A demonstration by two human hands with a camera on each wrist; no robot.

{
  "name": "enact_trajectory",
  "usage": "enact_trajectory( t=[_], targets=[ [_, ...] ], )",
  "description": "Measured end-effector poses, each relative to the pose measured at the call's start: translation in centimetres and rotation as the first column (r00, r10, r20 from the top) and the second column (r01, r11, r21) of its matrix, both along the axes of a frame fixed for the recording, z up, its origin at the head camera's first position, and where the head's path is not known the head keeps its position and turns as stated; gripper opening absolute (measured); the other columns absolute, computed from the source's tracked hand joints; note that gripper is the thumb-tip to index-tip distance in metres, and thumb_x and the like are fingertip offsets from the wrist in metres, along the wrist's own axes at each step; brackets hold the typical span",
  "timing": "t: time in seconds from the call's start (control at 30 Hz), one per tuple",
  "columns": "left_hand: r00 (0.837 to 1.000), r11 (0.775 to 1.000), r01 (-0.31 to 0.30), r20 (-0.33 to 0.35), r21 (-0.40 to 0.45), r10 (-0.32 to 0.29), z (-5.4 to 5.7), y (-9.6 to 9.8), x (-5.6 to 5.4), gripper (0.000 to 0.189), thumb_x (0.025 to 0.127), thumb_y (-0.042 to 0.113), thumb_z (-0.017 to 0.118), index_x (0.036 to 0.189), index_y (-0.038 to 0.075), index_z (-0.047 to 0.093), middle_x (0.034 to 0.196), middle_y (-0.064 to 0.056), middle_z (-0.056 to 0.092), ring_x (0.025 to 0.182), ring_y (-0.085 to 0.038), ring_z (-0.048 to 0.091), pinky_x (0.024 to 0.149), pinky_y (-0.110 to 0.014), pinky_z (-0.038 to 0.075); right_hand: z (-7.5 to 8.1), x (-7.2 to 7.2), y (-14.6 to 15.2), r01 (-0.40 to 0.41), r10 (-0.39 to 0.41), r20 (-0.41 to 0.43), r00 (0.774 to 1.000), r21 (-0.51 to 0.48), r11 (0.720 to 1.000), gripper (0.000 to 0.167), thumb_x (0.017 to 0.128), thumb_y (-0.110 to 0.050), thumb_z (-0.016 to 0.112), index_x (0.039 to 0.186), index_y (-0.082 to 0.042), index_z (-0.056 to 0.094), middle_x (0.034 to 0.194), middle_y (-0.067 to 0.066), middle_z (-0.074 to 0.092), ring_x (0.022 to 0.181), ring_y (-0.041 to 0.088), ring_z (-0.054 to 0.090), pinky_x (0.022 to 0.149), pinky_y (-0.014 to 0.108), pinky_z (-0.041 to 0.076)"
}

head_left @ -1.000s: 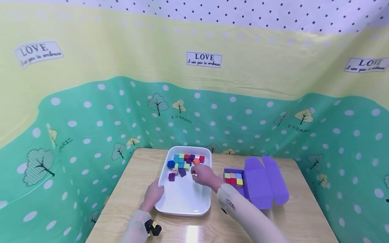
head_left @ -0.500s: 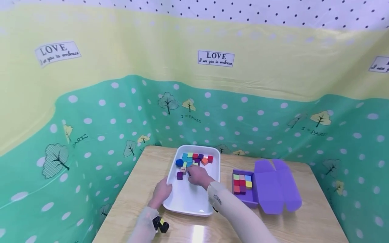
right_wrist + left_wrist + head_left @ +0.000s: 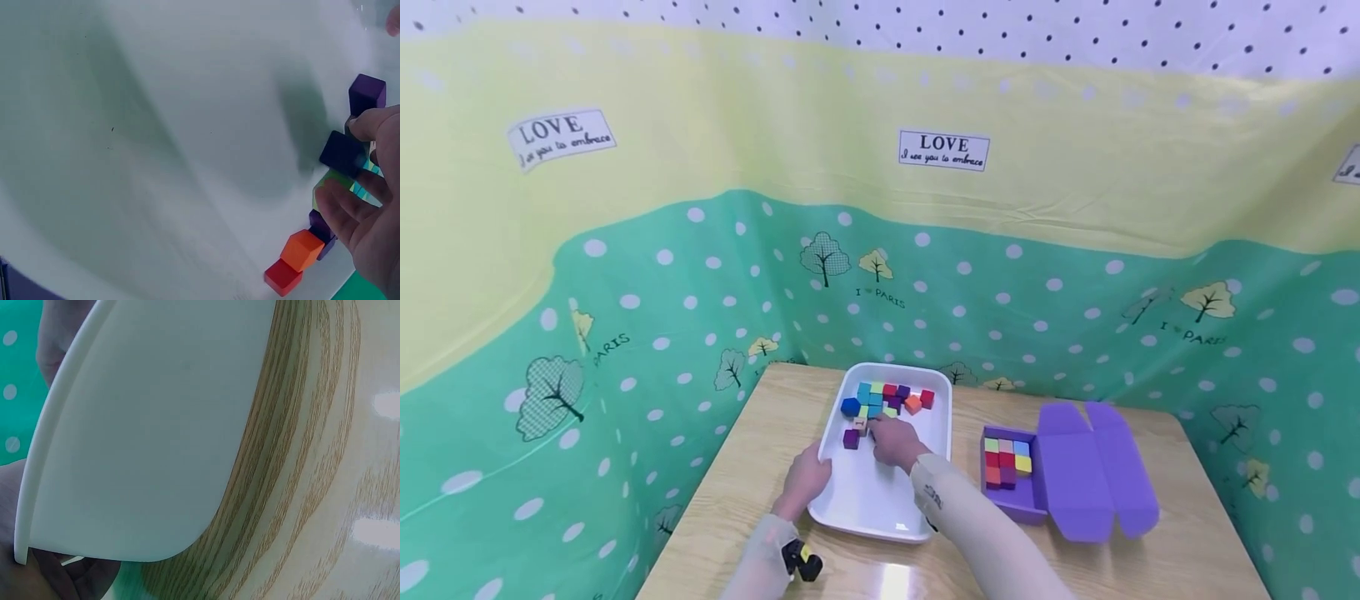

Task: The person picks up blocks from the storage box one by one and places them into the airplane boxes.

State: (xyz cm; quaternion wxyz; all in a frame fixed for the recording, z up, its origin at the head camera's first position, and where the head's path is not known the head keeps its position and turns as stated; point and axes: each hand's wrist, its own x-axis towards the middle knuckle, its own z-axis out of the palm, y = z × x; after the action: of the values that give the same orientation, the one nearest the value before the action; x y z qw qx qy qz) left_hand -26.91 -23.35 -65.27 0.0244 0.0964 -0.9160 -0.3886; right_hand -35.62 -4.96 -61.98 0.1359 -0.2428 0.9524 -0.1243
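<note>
My left hand (image 3: 807,477) grips the left rim of a white tray (image 3: 857,500); the left wrist view has fingers (image 3: 94,578) curled under its edge. Over the tray, my right hand (image 3: 895,440) pinches a dark blue-purple cube (image 3: 344,153) between thumb and finger, seen in the right wrist view. A purple cube (image 3: 851,439) and a pale cube marked 1 (image 3: 860,424) lie just left of that hand. Behind them are several coloured cubes, among them a blue one (image 3: 850,407), an orange one (image 3: 913,404) and a red one (image 3: 927,399).
Right of the tray stands an open purple box (image 3: 1026,515), with several cubes packed at its back left. Its lid (image 3: 1078,471) folds out to the right onto the wooden table (image 3: 1180,533). A patterned green and yellow cloth (image 3: 1037,317) hangs around the back and sides.
My right hand has moved left, from beside the orange cube to the dark cube near the pale one. More of the purple box shows from behind my arm. My left hand keeps holding the tray.
</note>
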Motion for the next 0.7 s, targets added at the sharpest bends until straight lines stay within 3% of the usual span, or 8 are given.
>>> enact_trajectory(
  t=[0.17,0.37,0.53,0.7],
  targets=[
    [1.0,1.0,-0.009,-0.002,0.004,0.009,0.0,0.0,0.0,0.042,0.091,0.007,0.056,0.132,-0.004,0.054,0.117,-0.027,0.063,0.098,-0.039,0.065,0.079,-0.049,0.057,-0.6,-0.2,0.0,0.007,-0.008,-0.029,1.0,-0.014,1.0,0.043,0.089,-0.016,0.07,0.131,-0.017,0.061,0.123,0.002,0.059,0.102,0.018,0.061,0.09,0.039,0.054],
    [1.0,1.0,-0.001,0.003,-0.006,0.001,0.1,0.4,-0.2,0.042,0.091,0.007,0.055,0.132,-0.004,0.053,0.117,-0.028,0.062,0.096,-0.038,0.065,0.079,-0.049,0.057,-1.1,-0.3,0.9,0.035,-0.037,-0.028,0.999,-0.076,0.996,0.035,0.087,-0.013,0.072,0.122,-0.017,0.064,0.101,-0.002,0.063,0.089,0.015,0.06,0.087,0.039,0.055],
    [0.999,1.0,-0.015,0.03,0.004,0.014,0.0,0.5,-0.2,0.044,0.092,0.008,0.054,0.134,-0.003,0.052,0.119,-0.027,0.061,0.098,-0.038,0.064,0.08,-0.049,0.056,-0.7,0.1,1.7,0.034,-0.036,-0.017,0.999,-0.116,0.993,0.029,0.087,-0.012,0.073,0.114,-0.018,0.065,0.091,-0.007,0.06,0.08,0.012,0.056,0.085,0.036,0.055],
    [0.999,1.0,-0.017,0.049,-0.001,0.017,-0.2,0.1,-0.2,0.046,0.092,0.008,0.053,0.137,-0.004,0.049,0.123,-0.028,0.059,0.103,-0.041,0.063,0.083,-0.05,0.056,0.9,0.4,3.0,-0.001,-0.004,-0.034,0.999,-0.148,0.989,0.023,0.087,-0.013,0.071,0.11,-0.016,0.066,0.085,-0.008,0.057,0.076,0.012,0.053,0.078,0.029,0.052]
  ],
)
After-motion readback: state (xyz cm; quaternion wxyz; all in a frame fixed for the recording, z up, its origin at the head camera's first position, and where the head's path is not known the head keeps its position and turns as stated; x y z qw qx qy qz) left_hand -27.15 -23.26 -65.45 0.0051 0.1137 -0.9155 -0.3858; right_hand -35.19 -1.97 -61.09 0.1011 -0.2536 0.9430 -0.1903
